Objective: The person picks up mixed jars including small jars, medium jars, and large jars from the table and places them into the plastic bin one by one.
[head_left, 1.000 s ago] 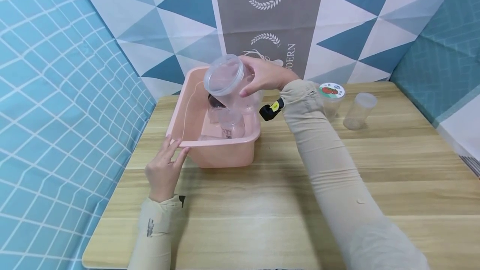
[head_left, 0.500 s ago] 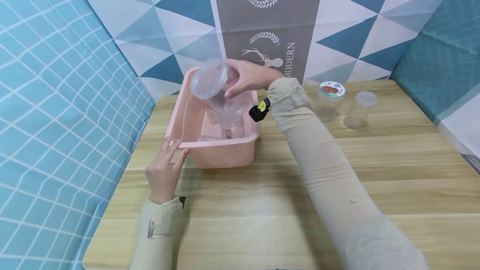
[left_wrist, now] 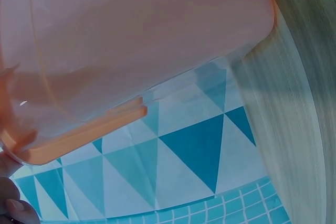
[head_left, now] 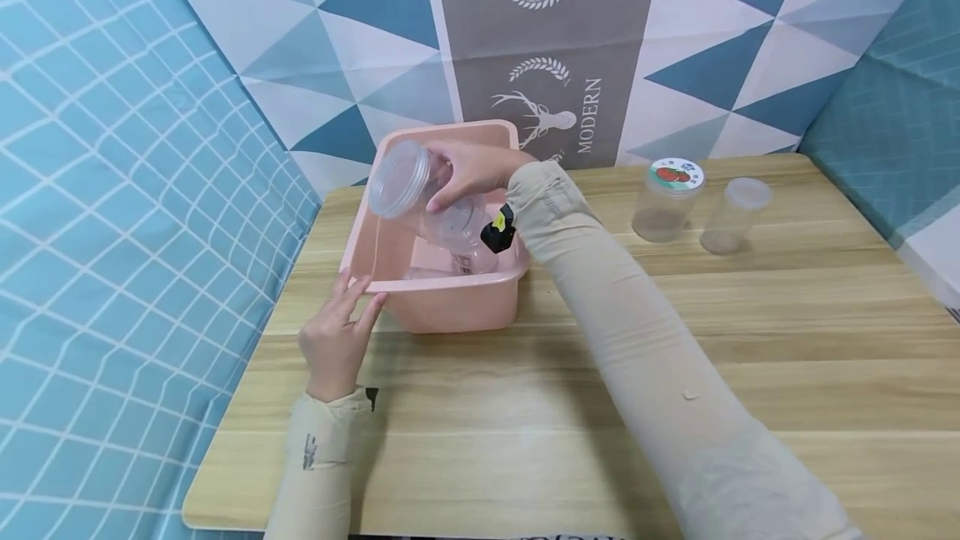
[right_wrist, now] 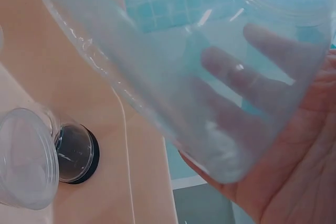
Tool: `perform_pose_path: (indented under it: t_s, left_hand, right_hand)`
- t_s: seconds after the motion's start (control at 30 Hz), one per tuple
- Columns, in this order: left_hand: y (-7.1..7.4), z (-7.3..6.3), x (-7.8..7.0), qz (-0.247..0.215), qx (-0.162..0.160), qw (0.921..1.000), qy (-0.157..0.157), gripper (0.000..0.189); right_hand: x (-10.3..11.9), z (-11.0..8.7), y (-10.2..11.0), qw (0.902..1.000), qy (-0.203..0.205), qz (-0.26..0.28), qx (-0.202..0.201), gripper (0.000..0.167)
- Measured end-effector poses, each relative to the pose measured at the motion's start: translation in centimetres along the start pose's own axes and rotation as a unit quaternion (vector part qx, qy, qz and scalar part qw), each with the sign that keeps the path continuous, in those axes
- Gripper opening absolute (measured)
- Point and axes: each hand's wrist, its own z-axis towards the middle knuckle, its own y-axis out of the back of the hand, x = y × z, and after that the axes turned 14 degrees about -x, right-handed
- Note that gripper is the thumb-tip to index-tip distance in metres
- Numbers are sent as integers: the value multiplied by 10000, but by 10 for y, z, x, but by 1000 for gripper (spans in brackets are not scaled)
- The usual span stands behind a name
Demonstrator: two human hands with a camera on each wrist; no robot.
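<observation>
My right hand (head_left: 476, 169) grips a large clear plastic jar (head_left: 401, 182) from its side and holds it tilted over the pink tub (head_left: 450, 283), its wide end toward the left. Up close in the right wrist view, fingers (right_wrist: 247, 87) show through the jar's clear wall. With its fingertips my left hand (head_left: 336, 340) holds the tub's near left corner by the rim. Inside the tub lie other clear jars, one with dark print (head_left: 476, 261). A clear jar (right_wrist: 29, 158) and a jar with a black rim (right_wrist: 76, 153) show there too, partly overlapping.
To the right on the wooden table (head_left: 600, 440) stand a clear jar with a printed lid (head_left: 667, 202) and a narrower clear jar (head_left: 735, 215). Patterned cloth (head_left: 405, 7) backs the table. Blue grid cloth (head_left: 150, 215) borders its left side.
My right hand has moved left and lower with the large jar, which has come down toward the tub and tilted further. The left hand keeps its place on the rim.
</observation>
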Motion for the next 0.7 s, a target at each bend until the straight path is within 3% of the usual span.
perform_pose_path:
  t_s: [0.13, 0.4, 0.7]
  left_hand:
    - [0, 1, -2, 6, 6, 10000, 17, 54]
    - [0, 1, -3, -48, -22, 9999, 103, 55]
    - [-1, 1, -4, -61, -66, 9999, 67, 55]
  right_hand:
    - [0, -1, 1, 9997, -15, -238, -10, 70]
    - [1, -2, 3, 9999, -86, -120, -46, 73]
    - [5, -10, 14, 9961, -308, -468, -679, 82]
